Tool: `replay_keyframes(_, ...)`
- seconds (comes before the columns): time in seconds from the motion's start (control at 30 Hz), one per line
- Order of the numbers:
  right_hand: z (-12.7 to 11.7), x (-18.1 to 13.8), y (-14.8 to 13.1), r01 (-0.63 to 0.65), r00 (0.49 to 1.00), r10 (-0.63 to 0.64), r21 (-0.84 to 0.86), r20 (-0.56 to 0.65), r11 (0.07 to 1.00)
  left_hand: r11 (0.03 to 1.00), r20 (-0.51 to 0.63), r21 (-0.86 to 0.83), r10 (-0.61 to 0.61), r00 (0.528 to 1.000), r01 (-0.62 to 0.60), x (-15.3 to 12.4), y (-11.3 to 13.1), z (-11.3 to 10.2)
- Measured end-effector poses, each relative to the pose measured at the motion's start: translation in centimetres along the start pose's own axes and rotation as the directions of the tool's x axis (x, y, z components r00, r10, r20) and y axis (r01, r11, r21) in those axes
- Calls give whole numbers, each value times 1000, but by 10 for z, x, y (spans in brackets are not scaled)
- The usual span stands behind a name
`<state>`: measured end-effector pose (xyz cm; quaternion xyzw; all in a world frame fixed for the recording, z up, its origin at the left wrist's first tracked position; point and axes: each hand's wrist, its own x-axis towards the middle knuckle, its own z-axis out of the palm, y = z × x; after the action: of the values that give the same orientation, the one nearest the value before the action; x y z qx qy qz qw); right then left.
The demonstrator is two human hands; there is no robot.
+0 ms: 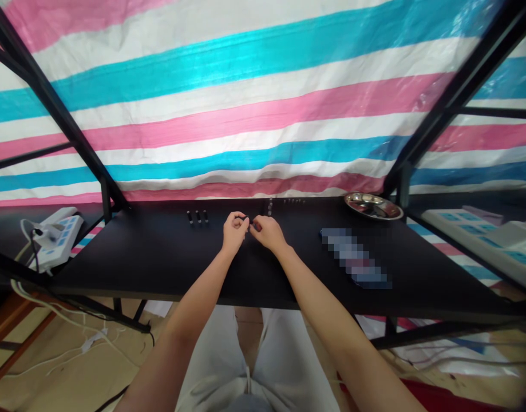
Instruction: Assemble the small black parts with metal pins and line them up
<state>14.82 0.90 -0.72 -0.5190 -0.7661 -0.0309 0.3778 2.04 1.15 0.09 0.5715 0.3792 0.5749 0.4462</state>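
My left hand (234,233) and my right hand (269,232) meet over the middle of the black table, fingers pinched close to each other. A small dark piece (244,218) shows at the left fingertips. Another dark bit is partly visible in the right fingers; the hands mostly hide both, so their kind is unclear. To the left stand or lie three short black cylinders (198,217) with pale ends. Just behind my right hand is a short line of small silvery pieces (270,206). Several tinier bits (293,201) form a row farther right.
A round shiny metal plate (373,207) sits at the back right. Nearer lies a pixelated bluish flat object (355,257). White power strips (60,240) with cables are at the left. Black metal frame bars (59,109) rise on both sides before a striped plastic sheet (245,103).
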Motion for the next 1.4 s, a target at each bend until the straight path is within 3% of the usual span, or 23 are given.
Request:
replay_keyframes(0.43, 3, 0, 1, -29, 999, 30, 57, -14, 998, 1000, 24, 8, -3, 1000, 3, 1, -1, -2)
replay_keyframes(0.67, 6, -1, 1, -73, 997, 76, 119, -13, 990, 992, -2, 113, -49, 999, 49, 7, -1, -9)
replay_keyframes(1.03, 10, -3, 4, -163, 985, 170, 192, -23, 968, 954, 86, 290, 48, 995, -71, 9, -7, -15)
replay_keyframes(1.17, 10, -2, 3, -138, 990, 142, 182, -12, 974, 923, 107, 376, 47, 993, -84, 10, -11, -18)
replay_keyframes(1.4, 9, -1, 2, -89, 996, 91, 145, -7, 986, 934, 95, 351, 40, 995, -71, 11, -13, -18)
